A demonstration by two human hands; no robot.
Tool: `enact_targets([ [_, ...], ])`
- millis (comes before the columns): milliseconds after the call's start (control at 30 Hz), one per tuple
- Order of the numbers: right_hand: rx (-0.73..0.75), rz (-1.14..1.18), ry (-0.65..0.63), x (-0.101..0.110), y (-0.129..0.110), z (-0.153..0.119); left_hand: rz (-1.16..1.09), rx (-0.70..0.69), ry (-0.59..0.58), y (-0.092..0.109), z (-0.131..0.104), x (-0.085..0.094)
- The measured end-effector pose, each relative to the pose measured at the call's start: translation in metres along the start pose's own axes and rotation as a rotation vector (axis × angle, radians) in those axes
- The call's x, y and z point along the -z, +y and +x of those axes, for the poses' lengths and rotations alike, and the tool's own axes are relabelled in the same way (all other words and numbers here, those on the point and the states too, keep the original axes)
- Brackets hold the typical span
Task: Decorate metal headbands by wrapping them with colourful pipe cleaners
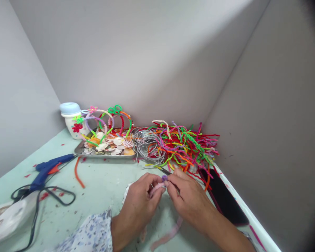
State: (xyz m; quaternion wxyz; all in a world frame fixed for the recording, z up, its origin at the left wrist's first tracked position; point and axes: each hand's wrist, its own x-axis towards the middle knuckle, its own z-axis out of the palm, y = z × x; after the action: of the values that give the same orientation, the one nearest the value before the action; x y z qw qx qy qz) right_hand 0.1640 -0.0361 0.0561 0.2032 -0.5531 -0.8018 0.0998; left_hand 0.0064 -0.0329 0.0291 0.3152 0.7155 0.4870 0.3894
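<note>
A white sleeve with blue spots leads to the left hand, pinching a thin, fuzzy, pale-pink stem over the pale-green bench. The right hand pinches a small, fuzzy purple bit beside it. A loose pinch could let them slip apart.

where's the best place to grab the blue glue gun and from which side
Probably the blue handle, from above, palm on its left side: the glue gun lies flat, orange trigger facing right and nozzle pointing toward the tray, away from the grip.
</note>
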Motion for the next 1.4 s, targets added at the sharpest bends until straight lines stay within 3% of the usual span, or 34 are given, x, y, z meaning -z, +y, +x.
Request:
enact_targets([
  [467, 0.081, 0.238, 0.078, 0.004, 0.006, 0.003, 0.041, -0.040, 0.077, 0.003, 0.003, 0.003],
  [967, 0.141, 0.197, 0.070, 0.004, 0.008, 0.004, -0.035, 0.045, 0.044, 0.002, 0.004, 0.003],
  [1167, 0.095, 0.259, 0.080, 0.012, 0.004, 0.003, 0.002, -0.001, 0.059, 0.005, 0.004, 0.004],
  [1400, 0.050, 0.275, 0.176, 0.006, 0.000, 0.002, 0.048, -0.026, 0.042, 0.009, 0.000, 0.004],
])
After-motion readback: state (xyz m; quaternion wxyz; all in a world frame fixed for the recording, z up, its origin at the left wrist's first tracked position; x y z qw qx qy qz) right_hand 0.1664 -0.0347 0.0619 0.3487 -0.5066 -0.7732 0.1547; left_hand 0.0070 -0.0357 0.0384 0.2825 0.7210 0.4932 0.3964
